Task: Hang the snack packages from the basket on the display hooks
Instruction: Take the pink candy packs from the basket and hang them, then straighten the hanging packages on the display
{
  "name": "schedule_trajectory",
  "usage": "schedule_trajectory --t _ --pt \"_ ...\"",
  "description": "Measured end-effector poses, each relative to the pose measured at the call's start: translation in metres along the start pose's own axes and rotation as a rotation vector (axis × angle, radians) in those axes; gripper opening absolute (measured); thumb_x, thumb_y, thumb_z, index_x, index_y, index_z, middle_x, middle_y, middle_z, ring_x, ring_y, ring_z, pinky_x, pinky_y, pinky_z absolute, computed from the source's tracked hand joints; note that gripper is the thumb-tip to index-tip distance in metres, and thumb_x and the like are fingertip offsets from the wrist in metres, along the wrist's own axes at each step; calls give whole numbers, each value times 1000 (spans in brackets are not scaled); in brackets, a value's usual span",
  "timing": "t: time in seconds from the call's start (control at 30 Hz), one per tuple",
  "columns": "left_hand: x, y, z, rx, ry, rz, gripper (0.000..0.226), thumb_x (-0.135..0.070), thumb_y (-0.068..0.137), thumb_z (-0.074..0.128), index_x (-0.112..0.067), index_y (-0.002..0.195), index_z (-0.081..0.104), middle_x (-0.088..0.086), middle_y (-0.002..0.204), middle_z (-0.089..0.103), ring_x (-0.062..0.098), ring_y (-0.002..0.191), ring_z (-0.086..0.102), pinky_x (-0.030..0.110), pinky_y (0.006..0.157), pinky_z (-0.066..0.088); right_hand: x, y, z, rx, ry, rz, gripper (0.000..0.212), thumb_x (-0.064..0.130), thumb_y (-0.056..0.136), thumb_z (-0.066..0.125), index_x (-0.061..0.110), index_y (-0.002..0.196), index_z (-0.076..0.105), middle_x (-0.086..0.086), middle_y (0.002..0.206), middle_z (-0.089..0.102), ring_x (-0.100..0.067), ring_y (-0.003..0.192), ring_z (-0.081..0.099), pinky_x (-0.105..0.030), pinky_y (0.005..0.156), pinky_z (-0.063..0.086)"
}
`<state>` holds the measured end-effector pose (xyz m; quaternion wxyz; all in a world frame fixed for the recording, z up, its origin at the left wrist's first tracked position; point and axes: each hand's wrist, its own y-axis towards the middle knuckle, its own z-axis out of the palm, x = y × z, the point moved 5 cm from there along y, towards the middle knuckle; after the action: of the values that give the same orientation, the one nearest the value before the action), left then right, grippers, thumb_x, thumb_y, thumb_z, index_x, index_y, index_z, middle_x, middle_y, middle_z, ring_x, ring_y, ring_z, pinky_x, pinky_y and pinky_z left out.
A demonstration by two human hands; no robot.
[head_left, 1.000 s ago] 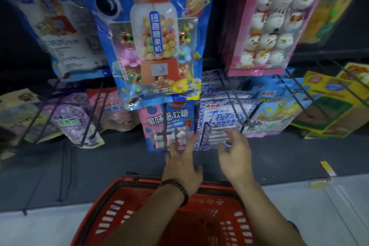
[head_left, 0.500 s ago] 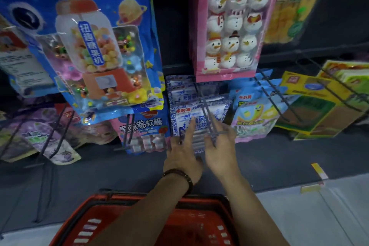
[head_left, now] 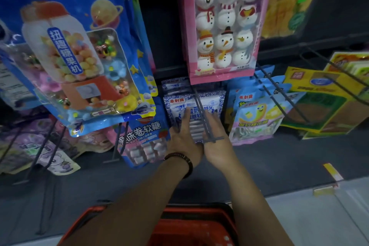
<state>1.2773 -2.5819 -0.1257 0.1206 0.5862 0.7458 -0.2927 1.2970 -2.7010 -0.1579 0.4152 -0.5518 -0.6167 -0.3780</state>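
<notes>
A white and blue patterned snack package (head_left: 211, 104) hangs at the front of a row on a dark wire display hook (head_left: 203, 118). My left hand (head_left: 184, 138), a bead bracelet at its wrist, lies with straight fingers flat against the package's left side. My right hand (head_left: 216, 142) reaches under the hook's tip, fingers straight and touching the package's right side. Neither hand grips anything. The red basket (head_left: 195, 223) sits below my forearms at the bottom edge, its inside mostly hidden.
A blue gumball-machine candy bag (head_left: 79, 62) hangs upper left, a pink snowman marshmallow pack (head_left: 223, 24) above centre. A pink soft-candy pack (head_left: 145, 142) hangs left of my hands, a pastel pack (head_left: 257, 122) to the right. Yellow-green packs (head_left: 323, 106) lie far right. Bare hooks (head_left: 283, 96) jut out.
Both hands moved forward and closer together onto the white and blue package. The view shifted right and nearer to the shelf, so the basket dropped lower in frame.
</notes>
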Motion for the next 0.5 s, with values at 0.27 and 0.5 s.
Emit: schedule_trajectory --t 0.27,0.5 --pt "11 -25 0 88 49 21 107 -22 96 65 -59 155 -17 23 159 28 40 134 53 49 106 52 6 -20 -11 116 -79 22 70 6 108 49 32 168 22 8 177 10 -9 163 6 -26 129 11" --pt "33 -101 -30 114 20 109 27 -35 90 52 -28 115 60 1 118 66 24 107 68 39 91 58 52 -86 -7 221 -336 37 53 19 106 57 15 157 44 -9 154 44 -25 148 41 -27 120 29"
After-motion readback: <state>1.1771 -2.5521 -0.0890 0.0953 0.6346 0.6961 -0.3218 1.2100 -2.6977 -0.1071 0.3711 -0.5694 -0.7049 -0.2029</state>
